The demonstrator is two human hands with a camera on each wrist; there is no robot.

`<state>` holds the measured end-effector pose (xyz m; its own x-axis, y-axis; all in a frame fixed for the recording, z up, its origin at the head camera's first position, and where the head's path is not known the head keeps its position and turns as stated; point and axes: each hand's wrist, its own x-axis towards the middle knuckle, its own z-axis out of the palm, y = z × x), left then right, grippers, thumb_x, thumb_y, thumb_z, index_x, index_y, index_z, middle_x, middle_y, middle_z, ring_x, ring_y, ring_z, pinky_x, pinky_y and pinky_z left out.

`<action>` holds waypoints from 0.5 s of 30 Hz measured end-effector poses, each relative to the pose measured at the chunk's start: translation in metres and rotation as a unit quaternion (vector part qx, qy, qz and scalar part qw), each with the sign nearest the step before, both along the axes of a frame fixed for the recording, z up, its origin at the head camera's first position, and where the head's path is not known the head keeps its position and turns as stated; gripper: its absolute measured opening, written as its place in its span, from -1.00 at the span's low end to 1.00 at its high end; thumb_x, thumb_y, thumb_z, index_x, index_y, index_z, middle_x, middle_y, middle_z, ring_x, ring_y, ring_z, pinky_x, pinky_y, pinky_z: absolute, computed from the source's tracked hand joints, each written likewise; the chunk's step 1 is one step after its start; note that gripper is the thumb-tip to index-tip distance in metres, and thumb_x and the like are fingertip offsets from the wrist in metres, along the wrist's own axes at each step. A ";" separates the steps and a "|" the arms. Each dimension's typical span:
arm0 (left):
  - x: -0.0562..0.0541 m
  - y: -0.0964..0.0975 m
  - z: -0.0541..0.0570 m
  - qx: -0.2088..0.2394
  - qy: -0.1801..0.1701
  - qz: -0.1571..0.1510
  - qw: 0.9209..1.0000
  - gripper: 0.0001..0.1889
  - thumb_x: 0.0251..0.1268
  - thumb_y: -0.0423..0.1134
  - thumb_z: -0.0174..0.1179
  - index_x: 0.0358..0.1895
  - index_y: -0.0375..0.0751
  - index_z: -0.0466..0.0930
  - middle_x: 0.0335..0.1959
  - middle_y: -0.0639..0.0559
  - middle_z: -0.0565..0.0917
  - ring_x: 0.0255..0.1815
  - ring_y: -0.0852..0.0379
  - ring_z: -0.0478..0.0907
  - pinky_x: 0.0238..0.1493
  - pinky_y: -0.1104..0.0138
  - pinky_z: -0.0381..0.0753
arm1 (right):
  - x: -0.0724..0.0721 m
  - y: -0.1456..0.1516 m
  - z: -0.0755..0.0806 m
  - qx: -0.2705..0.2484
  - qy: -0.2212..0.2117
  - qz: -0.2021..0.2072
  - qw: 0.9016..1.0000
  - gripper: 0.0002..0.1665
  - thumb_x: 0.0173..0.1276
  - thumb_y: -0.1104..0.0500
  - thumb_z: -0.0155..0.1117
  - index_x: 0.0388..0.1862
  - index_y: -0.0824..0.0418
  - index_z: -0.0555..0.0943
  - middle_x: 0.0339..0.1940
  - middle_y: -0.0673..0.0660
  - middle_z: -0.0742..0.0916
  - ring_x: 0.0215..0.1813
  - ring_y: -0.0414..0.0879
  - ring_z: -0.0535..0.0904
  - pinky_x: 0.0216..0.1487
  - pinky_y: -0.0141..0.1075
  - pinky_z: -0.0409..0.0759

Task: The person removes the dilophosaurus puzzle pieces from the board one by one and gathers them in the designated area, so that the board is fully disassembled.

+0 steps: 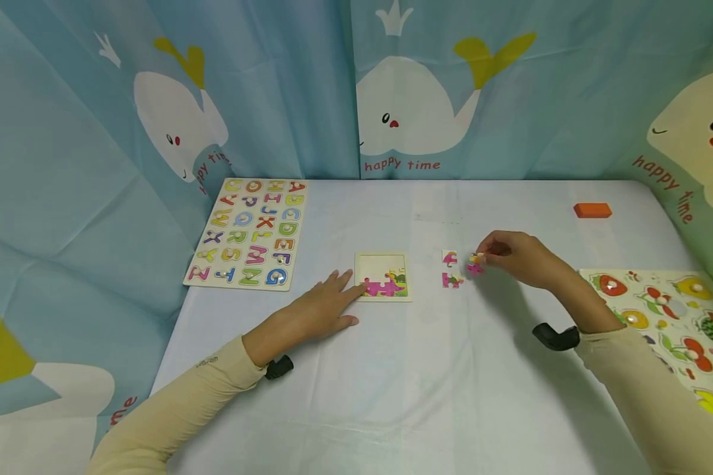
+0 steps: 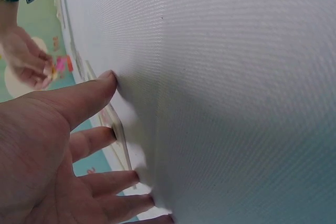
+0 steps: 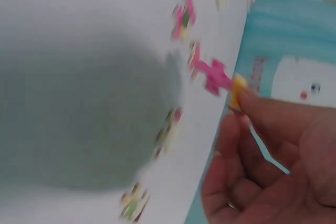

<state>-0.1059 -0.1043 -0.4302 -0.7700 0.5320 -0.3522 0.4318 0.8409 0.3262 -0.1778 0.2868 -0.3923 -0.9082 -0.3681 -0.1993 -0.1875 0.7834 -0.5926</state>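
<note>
My right hand (image 1: pixel 513 256) pinches a pink and yellow jigsaw piece (image 3: pixel 216 77) between thumb and fingertips, held above the table. Two loose jigsaw pieces lie to its left: one with a pink shape (image 1: pixel 449 258) and, nearer me, a pink and green one (image 1: pixel 451 280). My left hand (image 1: pixel 323 307) is spread flat, its fingertips at the left edge of a square puzzle board (image 1: pixel 408 277). Joined pink and green pieces (image 1: pixel 386 287) fill the board's lower part. In the left wrist view, the thumb and fingertips rest on the white cloth and beside the board's edge.
A letter board (image 1: pixel 243 234) lies at the back left and a fruit board (image 1: pixel 677 316) at the right. An orange block (image 1: pixel 592 210) sits at the back right. Two more loose pieces, one of them green and yellow (image 3: pixel 135 203), show in the right wrist view. Curtains surround the table.
</note>
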 end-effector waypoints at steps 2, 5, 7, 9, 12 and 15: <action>0.000 0.000 0.000 0.002 0.002 0.000 1.000 -0.26 0.57 0.07 0.22 0.69 0.01 0.20 0.72 -0.27 0.09 0.72 -0.34 0.00 0.61 -0.17 0.20 | -0.002 0.011 -0.004 0.004 -0.028 0.011 1.000 -0.84 0.57 0.16 0.33 -0.02 0.24 0.67 -0.12 0.13 0.75 -0.04 -0.01 0.58 -0.13 -0.35 0.56; 0.000 -0.001 0.000 0.003 0.005 -0.002 1.000 -0.26 0.57 0.07 0.22 0.69 0.01 0.21 0.72 -0.28 0.10 0.72 -0.35 0.01 0.60 -0.18 0.21 | -0.002 0.021 -0.009 -0.001 -0.064 0.031 0.997 -0.85 0.57 0.22 0.31 -0.01 0.29 0.66 -0.09 0.12 0.73 -0.05 -0.04 0.54 -0.14 -0.38 0.54; 0.000 -0.001 0.000 0.002 0.006 -0.003 1.000 -0.26 0.57 0.07 0.22 0.69 0.02 0.21 0.72 -0.28 0.10 0.71 -0.36 0.02 0.60 -0.18 0.22 | -0.002 0.023 -0.013 -0.006 -0.074 0.038 0.997 -0.86 0.56 0.24 0.30 -0.02 0.30 0.65 -0.08 0.12 0.72 -0.05 -0.05 0.54 -0.13 -0.39 0.54; 0.000 -0.001 0.000 0.001 0.007 -0.004 1.000 -0.26 0.58 0.08 0.22 0.69 0.02 0.20 0.72 -0.28 0.10 0.71 -0.35 0.02 0.60 -0.18 0.22 | -0.001 0.023 -0.017 -0.001 -0.068 0.038 0.997 -0.87 0.55 0.24 0.32 -0.04 0.29 0.65 -0.09 0.12 0.72 -0.05 -0.05 0.53 -0.13 -0.38 0.53; 0.000 -0.001 0.000 -0.003 0.007 -0.005 1.000 -0.26 0.57 0.08 0.22 0.69 0.02 0.20 0.72 -0.27 0.10 0.72 -0.34 0.02 0.60 -0.17 0.22 | 0.001 0.022 -0.022 0.018 -0.044 0.030 0.998 -0.88 0.53 0.24 0.34 -0.07 0.28 0.64 -0.14 0.12 0.70 -0.06 -0.01 0.53 -0.09 -0.29 0.55; 0.000 -0.001 0.000 -0.005 0.008 -0.007 1.000 -0.25 0.57 0.08 0.22 0.70 0.00 0.19 0.72 -0.27 0.10 0.72 -0.33 0.02 0.60 -0.17 0.22 | 0.003 0.019 -0.026 0.041 -0.025 0.022 0.999 -0.87 0.52 0.23 0.34 -0.08 0.29 0.62 -0.18 0.14 0.68 -0.06 0.05 0.55 -0.02 -0.12 0.58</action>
